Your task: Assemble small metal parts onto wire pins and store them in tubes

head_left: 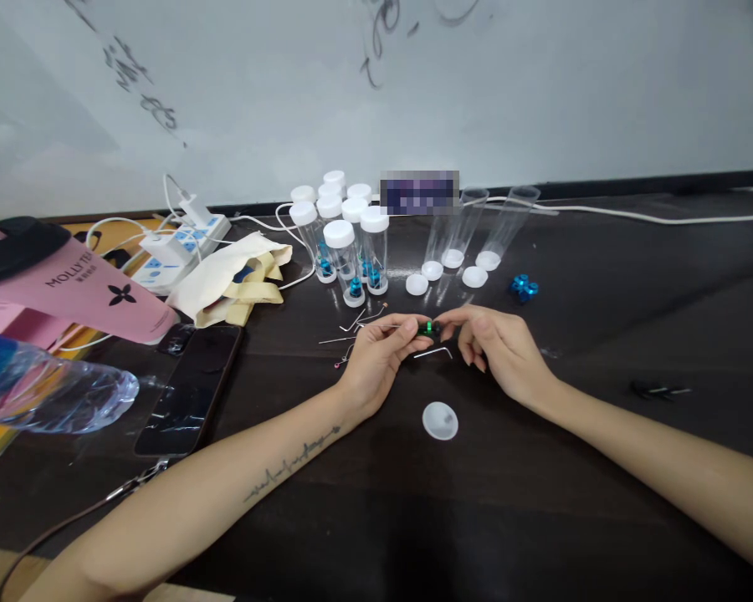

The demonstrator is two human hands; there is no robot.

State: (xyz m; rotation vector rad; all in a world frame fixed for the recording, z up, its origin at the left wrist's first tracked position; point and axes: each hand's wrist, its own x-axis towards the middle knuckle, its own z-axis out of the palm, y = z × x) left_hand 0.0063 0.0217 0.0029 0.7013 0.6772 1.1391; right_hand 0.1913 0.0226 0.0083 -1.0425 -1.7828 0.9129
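Between thumb and fingers, my left hand pinches a small black piece with a green band. My right hand meets the piece's other end with its fingertips, which are curled together; its exact grip is too small to make out. Just below the fingers lies a bent hex key. Several thin metal pins and wires are scattered by my left hand, partly hidden by it. A round whitish lid rests on the table nearer to me. Shiny blue parts sit beyond my right hand.
Several clear tubes with white caps stand upright at the back. Open tubes and loose white caps are right of them. Leftward are a phone, a plastic bottle, a pink cup and a power strip.
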